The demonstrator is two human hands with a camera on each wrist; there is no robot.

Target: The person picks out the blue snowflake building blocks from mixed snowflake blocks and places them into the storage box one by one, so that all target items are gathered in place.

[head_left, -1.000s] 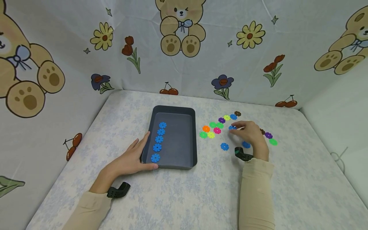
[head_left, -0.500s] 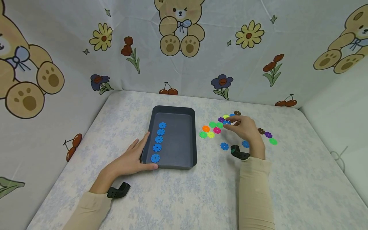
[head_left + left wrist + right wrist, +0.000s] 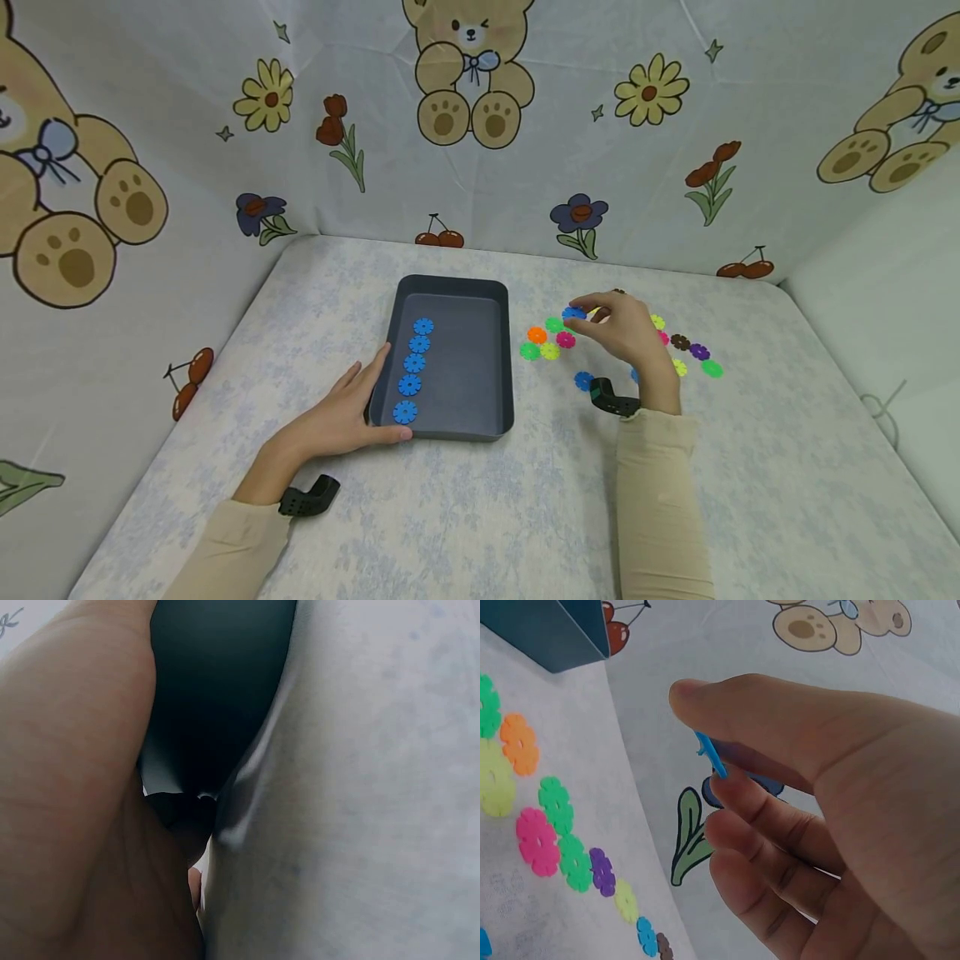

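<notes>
Between thumb and fingertips, my right hand [image 3: 618,327] pinches a blue flower-shaped disc [image 3: 712,756], lifted over the loose discs right of the tray. Its thin edge shows in the right wrist view. My left hand [image 3: 341,419] rests at the near left corner of a dark grey rectangular tray [image 3: 511,367]. The left fingers lie fairly straight along the side wall, and the thumb touches the near rim. Inside the tray, several blue discs [image 3: 415,362] form a column along the left side. The left wrist view shows mostly palm, dark tray wall and tablecloth.
Loose discs lie right of the tray, including an orange one [image 3: 537,335], a pink one [image 3: 566,340] and a blue one [image 3: 583,381]. Others, like a purple disc [image 3: 699,352], lie beyond the right wrist. A printed bear curtain [image 3: 472,192] backs the table.
My right hand has moved left with the blue disc, uncovering yellow and pink discs on the right. My left hand and the tray have stayed put.
</notes>
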